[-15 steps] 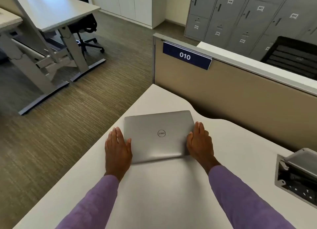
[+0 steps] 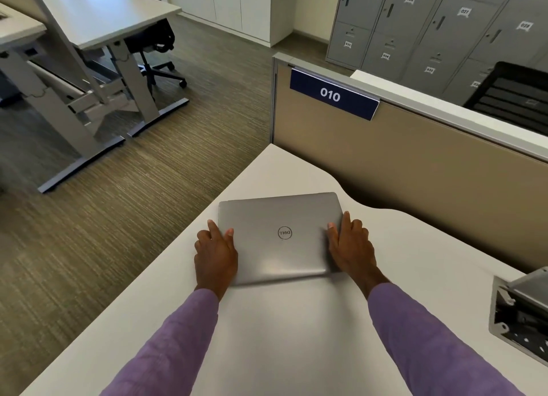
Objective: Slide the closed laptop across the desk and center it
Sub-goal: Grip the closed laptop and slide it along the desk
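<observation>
A closed silver laptop [image 2: 281, 235] lies flat on the white desk [image 2: 296, 336], near the desk's far left corner. My left hand [image 2: 216, 252] grips its left edge, thumb on the lid and fingers curled around the side. On the opposite edge my right hand [image 2: 351, 246] does the same, thumb resting on the lid. Both purple sleeves reach in from the bottom of the view.
A beige partition [image 2: 415, 170] with a blue "010" sign [image 2: 333, 94] borders the desk's far side. An open cable box [image 2: 522, 312] sits in the desk at the right. The desk's left edge drops to carpet; other desks and a chair stand beyond.
Both hands have gone from lying flat beside the laptop to gripping its side edges, thumbs now on the lid. The laptop has hardly moved.
</observation>
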A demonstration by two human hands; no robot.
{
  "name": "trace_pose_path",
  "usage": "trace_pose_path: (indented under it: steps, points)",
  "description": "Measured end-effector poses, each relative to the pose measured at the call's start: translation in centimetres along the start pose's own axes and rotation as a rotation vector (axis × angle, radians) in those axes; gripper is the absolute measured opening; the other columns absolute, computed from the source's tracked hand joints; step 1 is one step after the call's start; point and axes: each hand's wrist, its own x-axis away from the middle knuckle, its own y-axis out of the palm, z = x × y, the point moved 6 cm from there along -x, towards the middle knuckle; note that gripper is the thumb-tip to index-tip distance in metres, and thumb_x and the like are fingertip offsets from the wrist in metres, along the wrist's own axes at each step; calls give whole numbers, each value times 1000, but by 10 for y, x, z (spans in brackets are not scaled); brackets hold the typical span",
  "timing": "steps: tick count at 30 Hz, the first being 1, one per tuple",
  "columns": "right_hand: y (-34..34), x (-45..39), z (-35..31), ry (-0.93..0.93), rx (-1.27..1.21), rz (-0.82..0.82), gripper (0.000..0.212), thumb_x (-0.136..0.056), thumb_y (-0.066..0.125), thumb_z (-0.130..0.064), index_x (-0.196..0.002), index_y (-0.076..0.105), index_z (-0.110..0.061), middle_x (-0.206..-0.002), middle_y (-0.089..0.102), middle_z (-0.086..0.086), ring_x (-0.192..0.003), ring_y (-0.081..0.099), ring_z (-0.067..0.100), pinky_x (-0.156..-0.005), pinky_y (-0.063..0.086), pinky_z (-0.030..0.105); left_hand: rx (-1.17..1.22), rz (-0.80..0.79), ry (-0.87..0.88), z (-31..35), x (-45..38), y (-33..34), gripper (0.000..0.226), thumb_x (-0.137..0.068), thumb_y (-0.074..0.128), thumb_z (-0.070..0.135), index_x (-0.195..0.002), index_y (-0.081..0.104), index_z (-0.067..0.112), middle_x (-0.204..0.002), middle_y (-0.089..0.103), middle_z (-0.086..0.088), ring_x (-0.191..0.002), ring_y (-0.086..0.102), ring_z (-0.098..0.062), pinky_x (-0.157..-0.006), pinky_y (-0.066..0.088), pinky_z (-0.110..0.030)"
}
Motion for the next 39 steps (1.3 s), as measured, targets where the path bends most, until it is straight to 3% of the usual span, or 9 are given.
trace_pose_path:
  steps: [4, 8, 13, 16, 25, 29, 39]
  points:
    - [4, -4, 0, 4, -34, -46, 70, -101, 31, -59, -153, 27, -11, -135, 47, 20, -118, 49, 39, -89, 48, 48, 110, -30, -53, 3, -1, 4, 53, -105, 31, 39, -145, 33, 4, -133, 43, -26, -123, 43, -48, -98, 41, -56]
    - [7, -8, 0, 29, -40, -85, 82, -93, 32, -72, -151, 28, -14, -134, 45, 18, -117, 48, 38, -87, 47, 46, 172, -58, -113, 1, -3, 6, 38, -105, 33, 35, -120, 48, 3, -128, 44, -23, -118, 44, -47, -98, 40, -53]
    - [11, -13, 4, 92, -97, -175, 112, -69, 45, -93, -155, 17, -27, -137, 40, 15, -125, 45, 39, -95, 44, 49, 244, -113, -183, -5, -8, 9, 33, -102, 41, 33, -129, 45, 14, -131, 42, -22, -124, 41, -46, -105, 38, -52]
    - [14, -16, 8, 117, -157, -220, 122, -60, 54, -95, -156, 10, -35, -137, 40, 13, -127, 44, 38, -98, 43, 49, 228, -135, -204, -4, -10, 11, 40, -100, 44, 34, -136, 40, 17, -134, 40, -24, -127, 39, -46, -106, 36, -51]
    - [16, -16, 10, 116, -341, -245, 119, -64, 64, -86, -156, 3, -43, -124, 44, 4, -120, 55, 30, -92, 46, 43, 333, -131, -157, -5, -11, 16, 44, -97, 49, 32, -134, 39, 11, -122, 57, -25, -115, 54, -45, -100, 46, -55]
    - [12, -6, 11, 97, -422, -186, 119, -63, 69, -83, -157, 9, -41, -114, 43, -1, -115, 56, 26, -89, 46, 39, 311, -126, -73, -5, -10, 12, 38, -98, 51, 29, -129, 41, 9, -119, 59, -24, -111, 57, -43, -96, 48, -52]
    - [8, 28, 26, 116, -441, -137, 120, -61, 68, -86, -157, 10, -44, -111, 44, -1, -110, 57, 23, -82, 45, 35, 298, -105, -26, -10, 21, 12, 44, -98, 53, 28, -136, 38, 10, -123, 57, -23, -113, 55, -41, -96, 47, -47]
